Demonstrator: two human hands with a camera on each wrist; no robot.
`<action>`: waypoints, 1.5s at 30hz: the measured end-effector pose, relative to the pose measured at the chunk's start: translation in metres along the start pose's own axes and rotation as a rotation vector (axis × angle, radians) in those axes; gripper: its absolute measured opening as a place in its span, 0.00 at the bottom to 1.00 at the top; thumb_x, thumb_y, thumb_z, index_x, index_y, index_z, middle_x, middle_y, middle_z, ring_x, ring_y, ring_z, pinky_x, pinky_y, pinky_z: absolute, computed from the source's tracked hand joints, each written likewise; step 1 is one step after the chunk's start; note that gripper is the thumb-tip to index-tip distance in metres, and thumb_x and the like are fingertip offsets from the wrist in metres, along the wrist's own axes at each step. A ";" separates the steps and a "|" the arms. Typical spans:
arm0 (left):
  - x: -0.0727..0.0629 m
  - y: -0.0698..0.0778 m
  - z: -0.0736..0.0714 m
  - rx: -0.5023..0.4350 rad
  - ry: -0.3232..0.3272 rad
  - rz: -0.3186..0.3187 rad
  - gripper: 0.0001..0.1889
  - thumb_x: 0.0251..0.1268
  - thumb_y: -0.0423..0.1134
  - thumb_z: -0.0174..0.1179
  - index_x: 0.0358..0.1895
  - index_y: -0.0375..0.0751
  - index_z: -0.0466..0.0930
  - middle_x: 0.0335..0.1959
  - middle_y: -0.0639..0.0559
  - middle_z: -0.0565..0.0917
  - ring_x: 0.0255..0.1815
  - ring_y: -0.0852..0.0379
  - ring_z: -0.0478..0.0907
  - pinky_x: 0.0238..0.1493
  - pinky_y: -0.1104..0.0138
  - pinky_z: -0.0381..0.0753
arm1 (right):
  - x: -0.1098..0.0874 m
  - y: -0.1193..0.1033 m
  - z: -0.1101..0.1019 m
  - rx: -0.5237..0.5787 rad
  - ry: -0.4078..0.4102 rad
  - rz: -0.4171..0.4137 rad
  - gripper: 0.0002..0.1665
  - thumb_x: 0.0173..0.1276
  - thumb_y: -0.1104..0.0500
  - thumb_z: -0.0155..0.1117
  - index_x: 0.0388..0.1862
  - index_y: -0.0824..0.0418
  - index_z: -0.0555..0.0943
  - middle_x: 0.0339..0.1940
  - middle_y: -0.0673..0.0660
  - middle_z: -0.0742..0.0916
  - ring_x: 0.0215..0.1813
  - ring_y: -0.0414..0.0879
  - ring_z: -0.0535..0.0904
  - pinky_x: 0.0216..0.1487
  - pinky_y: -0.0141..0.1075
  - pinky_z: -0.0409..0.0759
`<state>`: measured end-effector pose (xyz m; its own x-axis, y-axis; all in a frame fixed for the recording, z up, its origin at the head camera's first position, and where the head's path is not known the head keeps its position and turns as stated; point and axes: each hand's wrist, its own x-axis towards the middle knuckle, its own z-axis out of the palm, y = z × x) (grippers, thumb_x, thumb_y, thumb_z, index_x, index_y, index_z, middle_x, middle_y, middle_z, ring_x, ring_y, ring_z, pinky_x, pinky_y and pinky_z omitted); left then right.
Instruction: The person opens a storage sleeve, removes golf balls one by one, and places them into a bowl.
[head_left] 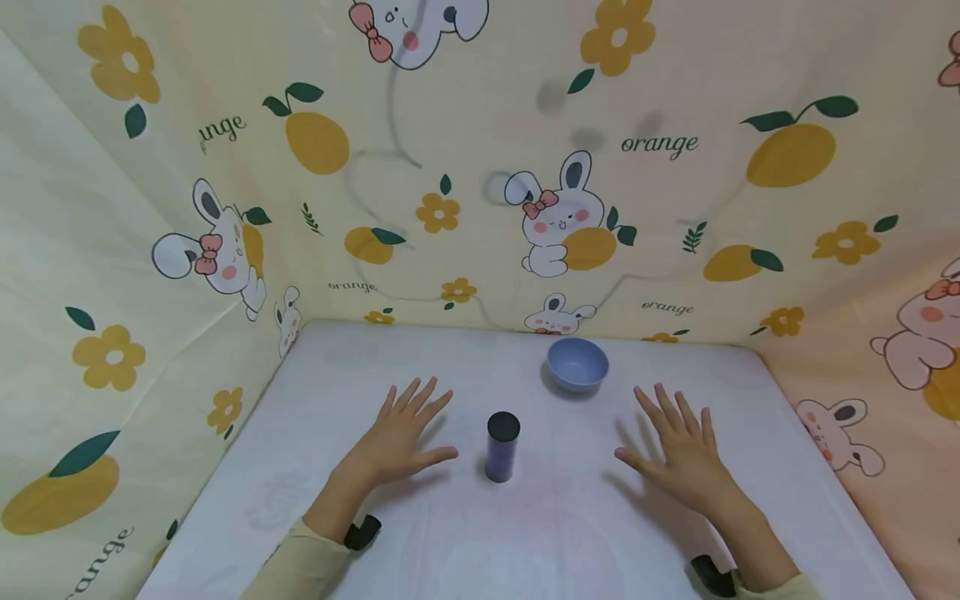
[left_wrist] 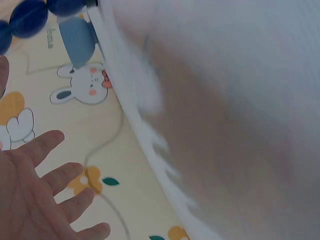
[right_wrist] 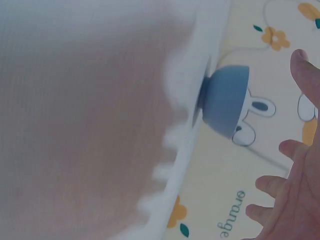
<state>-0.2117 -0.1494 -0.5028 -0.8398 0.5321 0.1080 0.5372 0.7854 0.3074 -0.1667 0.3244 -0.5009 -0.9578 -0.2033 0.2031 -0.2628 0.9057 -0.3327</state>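
Observation:
My left hand (head_left: pixel 401 437) hovers above the white table with fingers straight and spread, holding nothing. To its right stands an upright cylinder (head_left: pixel 501 450) with a black top and a purple-blue body; its kind is unclear. Rounded dark blue segments (left_wrist: pixel 29 18) at the top left of the left wrist view appear to belong to it. A blue bowl (head_left: pixel 577 367) sits upright toward the table's back, apart from both hands. My right hand (head_left: pixel 678 462), likewise spread and holding nothing, is in front of the bowl and to its right. Its fingers (right_wrist: pixel 270 185) appear in the right wrist view.
The white tabletop (head_left: pixel 555 533) lies under both hands, which cast shadows on it. A patterned cloth (head_left: pixel 480 125) with rabbits, flowers and oranges encloses the back and both sides. Dark bands sit at both wrists.

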 end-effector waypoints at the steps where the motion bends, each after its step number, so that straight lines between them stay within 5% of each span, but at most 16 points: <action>1: 0.001 0.002 0.002 -0.002 -0.005 0.010 0.49 0.72 0.75 0.57 0.88 0.54 0.56 0.89 0.43 0.50 0.89 0.38 0.41 0.84 0.33 0.38 | 0.000 -0.001 0.001 0.002 -0.003 -0.002 0.60 0.72 0.30 0.68 0.92 0.42 0.48 0.91 0.64 0.50 0.88 0.71 0.40 0.81 0.66 0.19; 20: 0.020 0.030 0.018 -0.049 -0.062 0.126 0.48 0.74 0.74 0.56 0.88 0.55 0.54 0.89 0.45 0.54 0.88 0.38 0.49 0.84 0.36 0.44 | 0.012 -0.027 0.008 0.042 -0.012 -0.049 0.60 0.71 0.28 0.69 0.91 0.42 0.50 0.91 0.63 0.52 0.88 0.71 0.41 0.82 0.64 0.20; 31: 0.028 0.042 0.024 -0.118 -0.102 0.159 0.48 0.71 0.72 0.61 0.85 0.48 0.63 0.86 0.46 0.63 0.86 0.42 0.58 0.86 0.45 0.51 | 0.016 -0.044 0.010 0.055 -0.034 -0.083 0.59 0.71 0.29 0.69 0.91 0.45 0.52 0.91 0.62 0.52 0.89 0.67 0.41 0.84 0.61 0.23; 39: 0.033 0.050 0.028 -0.187 -0.123 0.144 0.43 0.71 0.67 0.67 0.81 0.48 0.69 0.77 0.52 0.76 0.79 0.52 0.70 0.82 0.53 0.64 | 0.023 -0.053 0.014 0.064 -0.034 -0.119 0.59 0.71 0.30 0.70 0.91 0.48 0.54 0.91 0.60 0.51 0.89 0.67 0.41 0.85 0.62 0.25; 45: 0.040 0.052 0.033 -0.301 -0.140 0.118 0.27 0.69 0.59 0.72 0.64 0.52 0.81 0.60 0.59 0.85 0.69 0.59 0.78 0.74 0.57 0.75 | 0.028 -0.058 0.015 0.072 -0.021 -0.152 0.59 0.71 0.31 0.71 0.91 0.46 0.53 0.91 0.59 0.52 0.89 0.66 0.43 0.84 0.67 0.34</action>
<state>-0.2146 -0.0762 -0.5140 -0.7430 0.6683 0.0351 0.5650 0.5983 0.5681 -0.1802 0.2606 -0.4902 -0.9087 -0.3441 0.2365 -0.4113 0.8351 -0.3652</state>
